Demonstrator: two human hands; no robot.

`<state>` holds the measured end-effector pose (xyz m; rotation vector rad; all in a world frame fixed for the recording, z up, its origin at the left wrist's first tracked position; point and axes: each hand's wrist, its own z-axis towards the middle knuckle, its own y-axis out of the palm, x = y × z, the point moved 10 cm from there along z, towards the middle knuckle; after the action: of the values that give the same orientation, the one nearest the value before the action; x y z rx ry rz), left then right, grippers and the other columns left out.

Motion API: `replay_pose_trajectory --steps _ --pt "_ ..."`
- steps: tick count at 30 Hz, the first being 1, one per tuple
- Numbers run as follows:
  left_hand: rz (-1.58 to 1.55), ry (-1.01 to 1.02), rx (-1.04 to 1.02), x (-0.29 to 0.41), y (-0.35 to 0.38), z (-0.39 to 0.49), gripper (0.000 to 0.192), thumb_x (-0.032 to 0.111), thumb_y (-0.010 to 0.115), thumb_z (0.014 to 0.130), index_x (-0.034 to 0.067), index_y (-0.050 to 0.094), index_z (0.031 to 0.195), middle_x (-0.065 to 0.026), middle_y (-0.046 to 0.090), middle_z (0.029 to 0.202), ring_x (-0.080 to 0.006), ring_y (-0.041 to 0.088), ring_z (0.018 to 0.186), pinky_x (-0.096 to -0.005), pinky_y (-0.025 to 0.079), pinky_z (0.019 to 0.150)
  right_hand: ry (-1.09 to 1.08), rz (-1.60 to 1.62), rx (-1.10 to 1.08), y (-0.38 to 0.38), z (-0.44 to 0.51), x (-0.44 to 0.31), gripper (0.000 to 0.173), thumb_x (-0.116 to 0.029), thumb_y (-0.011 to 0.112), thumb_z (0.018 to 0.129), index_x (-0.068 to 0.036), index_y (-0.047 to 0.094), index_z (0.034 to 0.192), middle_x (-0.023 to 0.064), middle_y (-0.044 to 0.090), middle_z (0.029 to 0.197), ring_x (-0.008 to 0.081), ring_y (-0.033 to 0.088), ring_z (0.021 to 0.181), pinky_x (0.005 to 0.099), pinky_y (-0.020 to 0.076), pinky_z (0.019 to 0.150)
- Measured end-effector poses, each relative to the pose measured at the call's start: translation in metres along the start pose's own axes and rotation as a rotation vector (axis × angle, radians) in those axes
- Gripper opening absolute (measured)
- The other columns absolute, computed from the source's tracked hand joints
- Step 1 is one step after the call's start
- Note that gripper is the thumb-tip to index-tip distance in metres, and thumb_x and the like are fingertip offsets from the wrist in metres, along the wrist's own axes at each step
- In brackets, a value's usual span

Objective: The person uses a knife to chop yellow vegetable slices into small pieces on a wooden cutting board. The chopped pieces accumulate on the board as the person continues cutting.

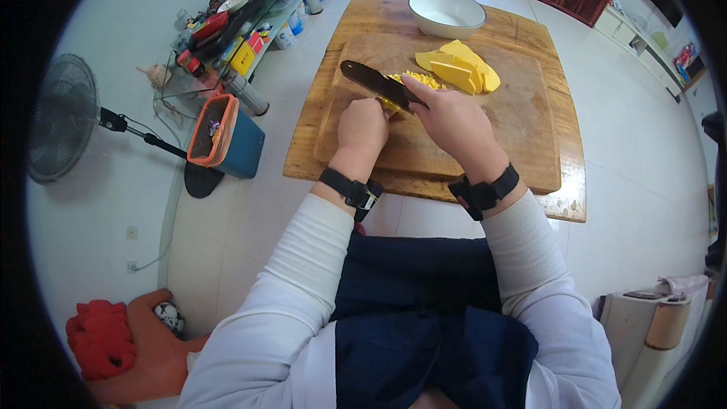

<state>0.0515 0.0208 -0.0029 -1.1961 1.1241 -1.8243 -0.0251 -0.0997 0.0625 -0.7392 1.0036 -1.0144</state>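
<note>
A dark-bladed kitchen knife (377, 83) is gripped in my right hand (454, 122), its blade slanting to the upper left over a wooden cutting board (500, 153). My left hand (364, 125) is curled beside the blade, its fingertips pressing a yellow piece (391, 105) that is mostly hidden by the hand and knife. Finely chopped yellow bits (423, 79) lie just beyond the blade. To their right, several flat yellow slices (463, 68) overlap in a pile. A white bowl (447, 13) stands past the slices, on the wooden table.
The board rests on a wooden table (571, 182). Left of it on the floor are a blue bin with an orange rim (241, 145) and a standing fan (65, 119). A glass shelf unit (272, 17) with bottles and dishes runs along the left wall.
</note>
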Motion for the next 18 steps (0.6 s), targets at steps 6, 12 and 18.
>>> replay_pose_trajectory --steps 6,12,18 --pt "-0.029 -0.048 -0.023 -0.002 0.000 -0.002 0.023 0.026 0.068 0.092 0.005 0.075 0.093 -0.0205 0.072 0.089 -0.0390 0.070 0.087 -0.0483 0.056 0.078 -0.046 -0.025 -0.023 0.018 0.002 -0.006 0.039 -0.024 0.058 0.097 -0.019 0.057 0.136 0.0149 0.072 0.089 0.0334 0.070 0.080 0.0457 0.0556 0.069" --pt "0.069 0.029 0.015 0.004 0.000 -0.003 0.023 0.019 0.060 0.094 0.001 0.075 0.091 -0.0216 0.072 0.094 -0.0388 0.071 0.090 -0.0472 0.057 0.080 0.054 0.095 0.059 0.022 0.004 0.016 0.044 -0.024 0.059 0.097 -0.020 0.055 0.140 0.0175 0.071 0.089 0.0363 0.069 0.081 0.0469 0.0548 0.068" --pt "0.003 0.019 0.092 -0.001 -0.003 0.000 0.021 0.018 0.061 0.092 0.001 0.074 0.089 -0.0222 0.071 0.089 -0.0395 0.070 0.087 -0.0478 0.057 0.079 0.004 0.170 0.127 0.002 0.005 0.018 0.046 -0.024 0.062 0.095 -0.020 0.055 0.141 0.0196 0.070 0.090 0.0374 0.069 0.081 0.0475 0.0549 0.070"
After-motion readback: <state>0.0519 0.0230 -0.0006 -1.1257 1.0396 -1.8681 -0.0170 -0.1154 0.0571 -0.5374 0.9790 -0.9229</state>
